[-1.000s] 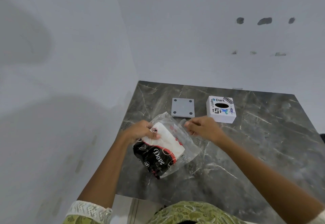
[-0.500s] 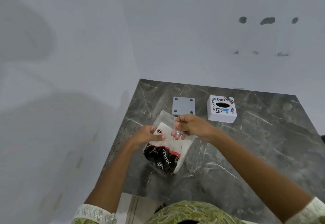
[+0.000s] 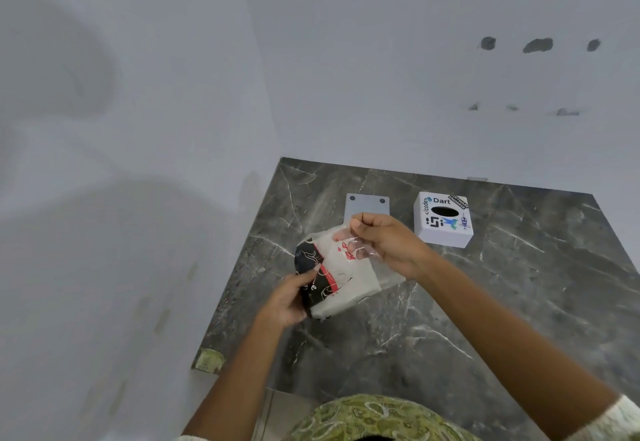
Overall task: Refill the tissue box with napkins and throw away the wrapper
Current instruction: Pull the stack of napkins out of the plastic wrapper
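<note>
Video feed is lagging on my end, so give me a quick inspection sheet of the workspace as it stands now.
Surface: dark grey marble-patterned table, white veins.
Job's things: clear plastic napkin pack with black-and-red print, held above the table; white square tissue box with stickers and oval slot, standing upright at the back.
Clutter: flat grey square plate with corner holes, partly hidden behind the right hand.
Grippers: left hand grips the pack's printed end; right hand pinches its clear wrapper.
Cables: nothing seen.
Surroundings: pale walls, dark marks on the back wall.

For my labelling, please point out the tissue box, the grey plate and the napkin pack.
tissue box (image 3: 444, 219): head view, top face.
grey plate (image 3: 367, 204): head view, far edge.
napkin pack (image 3: 341, 281): head view, white middle.
</note>
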